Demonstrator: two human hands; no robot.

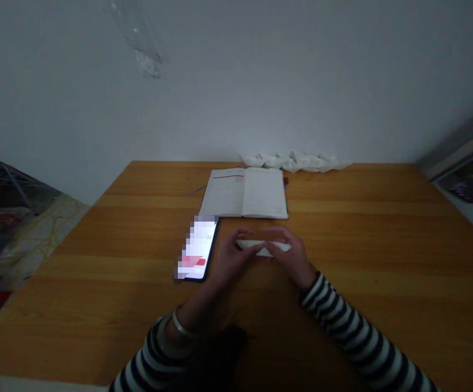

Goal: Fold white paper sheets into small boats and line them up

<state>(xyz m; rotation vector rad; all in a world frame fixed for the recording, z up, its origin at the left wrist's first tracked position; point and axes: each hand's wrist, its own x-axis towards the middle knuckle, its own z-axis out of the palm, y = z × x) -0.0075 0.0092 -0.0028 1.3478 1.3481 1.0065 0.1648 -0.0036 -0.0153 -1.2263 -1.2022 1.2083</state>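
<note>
Boats (293, 160) line the wall, folded already, while my left hand (232, 258) and right hand (291, 256) pinch a half-folded paper (264, 247), creasing unfinished.

The room is dim and evenly lit, with no strong source but the phone (197, 247), whose lit screen is the brightest spot and partly pixelated; the desk (383, 245) looks warm yet dull, darkest along its near edge; shadows are soft and faint; the wide lens bends the edges; fine detail is soft and grainy.
</note>
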